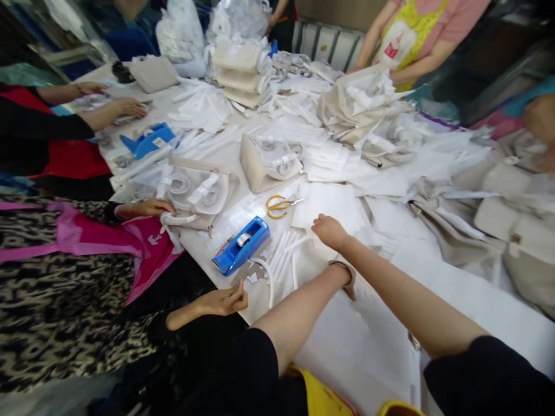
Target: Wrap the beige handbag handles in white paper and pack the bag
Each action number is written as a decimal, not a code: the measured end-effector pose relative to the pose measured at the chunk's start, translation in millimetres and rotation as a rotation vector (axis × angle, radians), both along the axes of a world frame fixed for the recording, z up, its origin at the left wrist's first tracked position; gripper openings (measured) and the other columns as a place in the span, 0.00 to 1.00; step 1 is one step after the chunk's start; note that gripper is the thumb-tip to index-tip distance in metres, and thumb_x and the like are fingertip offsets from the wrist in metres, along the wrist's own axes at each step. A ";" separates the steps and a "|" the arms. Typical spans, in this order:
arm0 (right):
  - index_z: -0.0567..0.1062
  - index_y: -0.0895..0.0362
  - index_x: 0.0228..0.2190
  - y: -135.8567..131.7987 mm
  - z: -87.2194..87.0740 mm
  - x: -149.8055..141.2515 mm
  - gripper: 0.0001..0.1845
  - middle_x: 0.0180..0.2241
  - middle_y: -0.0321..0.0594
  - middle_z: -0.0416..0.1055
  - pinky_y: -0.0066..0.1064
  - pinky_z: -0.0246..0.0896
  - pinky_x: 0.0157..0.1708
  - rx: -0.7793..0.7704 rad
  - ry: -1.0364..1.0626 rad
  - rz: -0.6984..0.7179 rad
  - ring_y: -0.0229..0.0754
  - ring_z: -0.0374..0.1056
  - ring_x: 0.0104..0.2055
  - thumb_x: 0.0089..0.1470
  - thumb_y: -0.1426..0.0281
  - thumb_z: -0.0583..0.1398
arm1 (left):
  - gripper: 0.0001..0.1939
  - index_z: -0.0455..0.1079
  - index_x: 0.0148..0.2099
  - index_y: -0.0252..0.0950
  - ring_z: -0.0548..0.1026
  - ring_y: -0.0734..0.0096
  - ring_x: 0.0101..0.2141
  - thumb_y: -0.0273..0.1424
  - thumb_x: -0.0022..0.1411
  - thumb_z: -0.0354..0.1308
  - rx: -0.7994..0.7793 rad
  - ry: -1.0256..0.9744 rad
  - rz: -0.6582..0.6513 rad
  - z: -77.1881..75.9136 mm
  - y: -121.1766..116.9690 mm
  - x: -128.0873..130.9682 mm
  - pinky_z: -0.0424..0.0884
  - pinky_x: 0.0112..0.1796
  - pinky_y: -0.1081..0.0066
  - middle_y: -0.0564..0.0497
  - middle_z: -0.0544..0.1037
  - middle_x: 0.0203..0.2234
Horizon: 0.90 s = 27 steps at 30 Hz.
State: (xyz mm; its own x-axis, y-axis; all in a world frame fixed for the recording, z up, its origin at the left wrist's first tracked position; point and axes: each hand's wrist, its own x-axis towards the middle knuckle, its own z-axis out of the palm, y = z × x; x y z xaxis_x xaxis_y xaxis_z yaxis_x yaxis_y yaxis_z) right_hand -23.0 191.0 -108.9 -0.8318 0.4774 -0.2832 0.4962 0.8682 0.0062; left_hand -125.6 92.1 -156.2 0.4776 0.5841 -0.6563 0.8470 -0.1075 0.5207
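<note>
My right hand [330, 232] reaches forward over the table with its fingers closed, at the end of a curved white strip [302, 241] that it appears to pinch. My left hand [349, 287], with a bracelet [342, 264] at the wrist, is mostly hidden behind my right forearm. Its fingers point down toward a large white sheet [364, 329], and their grip is not visible. Several white strips [284, 257] lie left of my hands. Beyond them are yellow-handled scissors [280, 207] and a blue tape dispenser [241, 245]. White sheets [323, 205] lie just past my right hand.
Beige bags [269, 163] stand mid-table, with more bags [451, 222] at right and a stack [240, 69] at the back. A second tape dispenser [150, 140] is at far left. Co-workers surround the table; one co-worker's hand [228, 300] is close at my left.
</note>
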 end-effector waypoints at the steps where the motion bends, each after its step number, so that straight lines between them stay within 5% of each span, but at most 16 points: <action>1: 0.71 0.61 0.28 1.5 9.8 24.6 0.09 0.29 0.48 0.67 0.32 0.52 0.32 0.036 0.037 -0.167 0.46 0.57 0.38 0.49 0.75 0.51 | 0.38 0.62 0.49 0.41 0.65 0.56 0.46 0.51 0.34 0.58 0.000 -0.013 -0.045 1.7 5.9 22.2 0.64 0.44 0.64 0.46 0.70 0.44; 4: 0.67 0.55 0.38 -13.5 24.5 104.5 0.12 0.31 0.40 0.69 0.28 0.53 0.31 0.016 0.154 -0.626 0.42 0.60 0.36 0.49 0.69 0.53 | 0.39 0.63 0.48 0.37 0.66 0.55 0.45 0.52 0.34 0.57 -0.013 -0.009 -0.245 9.0 22.4 87.4 0.63 0.44 0.63 0.43 0.68 0.45; 7: 0.68 0.53 0.36 -49.0 12.3 165.6 0.12 0.31 0.35 0.69 0.26 0.54 0.30 -0.162 0.138 -0.836 0.37 0.62 0.31 0.46 0.67 0.55 | 0.40 0.63 0.48 0.34 0.67 0.53 0.42 0.53 0.34 0.57 0.001 0.045 -0.398 15.0 30.8 123.0 0.64 0.43 0.60 0.39 0.68 0.45; 14: 0.72 0.55 0.28 -101.5 -35.3 198.5 0.08 0.30 0.37 0.71 0.26 0.54 0.29 -0.365 0.040 -0.918 0.38 0.64 0.31 0.43 0.72 0.54 | 0.38 0.64 0.46 0.39 0.67 0.56 0.43 0.55 0.34 0.55 0.098 0.119 -0.365 17.7 27.0 126.4 0.64 0.42 0.64 0.43 0.68 0.45; 18: 0.72 0.54 0.33 -105.8 -33.3 201.6 0.12 0.30 0.37 0.71 0.26 0.55 0.31 -0.382 0.105 -0.918 0.38 0.64 0.31 0.43 0.72 0.54 | 0.39 0.62 0.45 0.37 0.68 0.54 0.41 0.56 0.33 0.55 0.159 0.134 -0.329 18.0 21.8 128.2 0.65 0.39 0.62 0.42 0.70 0.42; 24: 0.73 0.54 0.34 -107.3 -30.8 215.2 0.14 0.36 0.37 0.71 0.26 0.57 0.38 -0.449 0.240 -0.867 0.38 0.65 0.36 0.43 0.73 0.54 | 0.48 0.46 0.53 0.38 0.69 0.56 0.40 0.54 0.32 0.57 0.200 0.086 -0.225 16.8 17.9 123.1 0.66 0.37 0.65 0.42 0.70 0.42; 27: 0.74 0.54 0.33 -106.5 -33.0 220.5 0.14 0.35 0.36 0.72 0.26 0.57 0.39 -0.511 0.246 -0.841 0.38 0.65 0.37 0.43 0.74 0.54 | 0.44 0.50 0.52 0.43 0.68 0.56 0.42 0.55 0.33 0.56 0.177 0.079 -0.267 17.2 19.1 123.6 0.65 0.38 0.64 0.45 0.69 0.43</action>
